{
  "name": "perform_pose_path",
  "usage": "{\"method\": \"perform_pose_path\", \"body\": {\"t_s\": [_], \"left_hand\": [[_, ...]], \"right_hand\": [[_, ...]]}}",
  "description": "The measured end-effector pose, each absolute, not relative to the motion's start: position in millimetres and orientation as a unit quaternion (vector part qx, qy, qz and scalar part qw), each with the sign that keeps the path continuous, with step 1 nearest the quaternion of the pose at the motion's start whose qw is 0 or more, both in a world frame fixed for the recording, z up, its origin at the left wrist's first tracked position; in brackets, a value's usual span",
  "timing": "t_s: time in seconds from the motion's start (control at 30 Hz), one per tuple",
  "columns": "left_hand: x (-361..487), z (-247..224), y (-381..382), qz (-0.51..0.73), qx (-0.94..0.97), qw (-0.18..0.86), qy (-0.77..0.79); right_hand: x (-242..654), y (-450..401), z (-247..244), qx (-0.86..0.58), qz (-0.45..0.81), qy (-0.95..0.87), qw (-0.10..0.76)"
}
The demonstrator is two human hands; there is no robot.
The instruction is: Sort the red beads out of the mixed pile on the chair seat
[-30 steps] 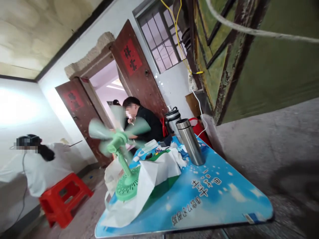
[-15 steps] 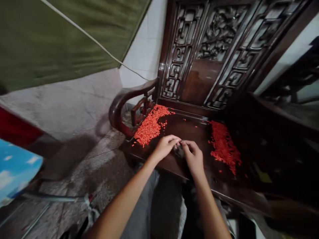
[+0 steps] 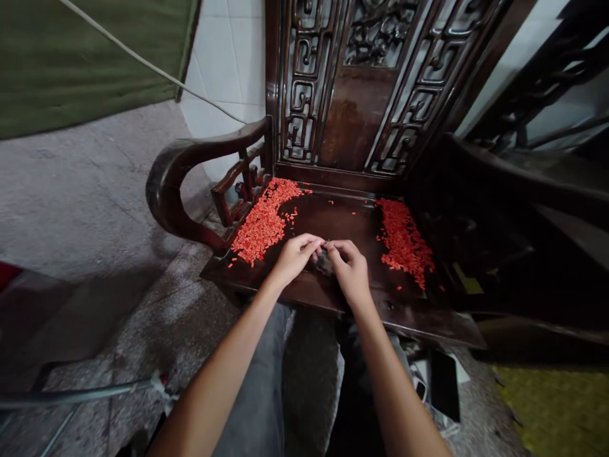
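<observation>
Over the front of a dark wooden chair seat, my left hand and my right hand meet with their fingertips almost touching. Both are closed in a pinch; whatever lies between the fingers is too small to name. Just under them is a small dark greyish heap, partly covered by the hands. To the left on the seat spreads a pile of small orange-red pieces. A second pile of the same orange-red pieces lies to the right, with a few strays between.
The carved chair back rises behind the seat, and a curved armrest borders it on the left. A black phone-like slab lies low at the right. A metal tube crosses the floor at left. A green cloth hangs upper left.
My view has shifted, so the chair and both piles appear further left and higher. My hands stay pinched together over the dark heap.
</observation>
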State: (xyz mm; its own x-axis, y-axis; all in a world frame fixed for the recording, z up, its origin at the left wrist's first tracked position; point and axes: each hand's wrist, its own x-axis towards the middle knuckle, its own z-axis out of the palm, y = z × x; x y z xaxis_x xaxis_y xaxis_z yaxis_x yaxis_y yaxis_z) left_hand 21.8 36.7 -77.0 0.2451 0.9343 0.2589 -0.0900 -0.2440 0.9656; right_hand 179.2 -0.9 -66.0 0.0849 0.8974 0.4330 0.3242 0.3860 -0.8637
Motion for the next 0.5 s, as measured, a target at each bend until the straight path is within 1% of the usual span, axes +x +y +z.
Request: {"method": "perform_pose_path", "body": {"t_s": [0.17, 0.4, 0.5], "left_hand": [[21.2, -75.6, 36.0, 0.497, 0.618, 0.499, 0.35], [21.3, -81.2, 38.4, 0.492, 0.626, 0.488, 0.36], [21.1, -79.9, 38.7, 0.494, 0.621, 0.487, 0.365]], "right_hand": [[177.1, -1.8, -64.3, -0.494, 0.242, -0.635, 0.543], [175.9, -2.2, -65.2, -0.515, 0.167, -0.667, 0.512], [175.6, -0.1, -67.1, -0.516, 0.158, -0.669, 0.511]]}}
